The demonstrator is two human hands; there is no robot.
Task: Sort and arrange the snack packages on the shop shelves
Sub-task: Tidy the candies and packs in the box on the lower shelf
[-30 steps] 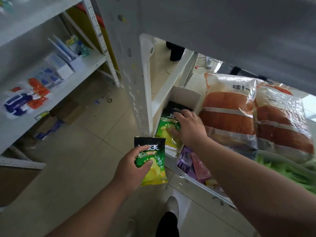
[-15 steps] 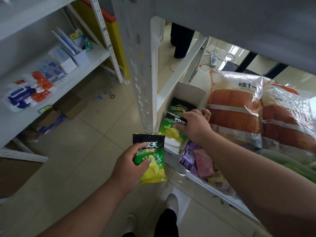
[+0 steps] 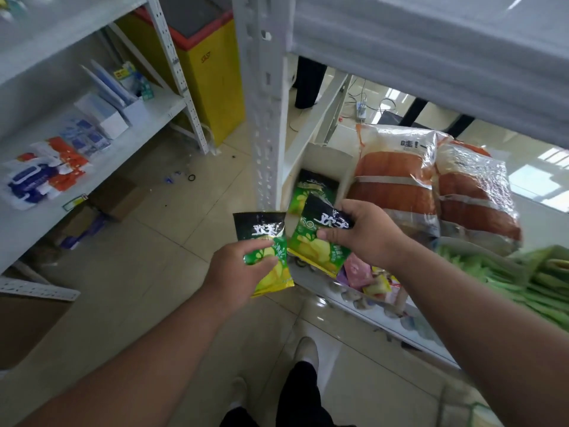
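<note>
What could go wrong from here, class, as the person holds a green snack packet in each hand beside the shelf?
1. The right hand pinches its packet only by the top corner, so it could slip out and fall to the floor.
2. That packet hangs over the small sweets at the shelf edge; a swing might knock some off.
3. The left hand grips its packet mid-body, which may crush the contents.

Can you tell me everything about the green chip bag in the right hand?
The chip bag is a small, shiny foil-looking packet: black at the top with white characters, green below, with yellow chips pictured and a yellow bottom edge. The right hand pinches its black top, thumb on the front. It hangs tilted, just in front of the white box on the shelf that holds more such bags. Its left edge meets the matching bag in the left hand.
</note>
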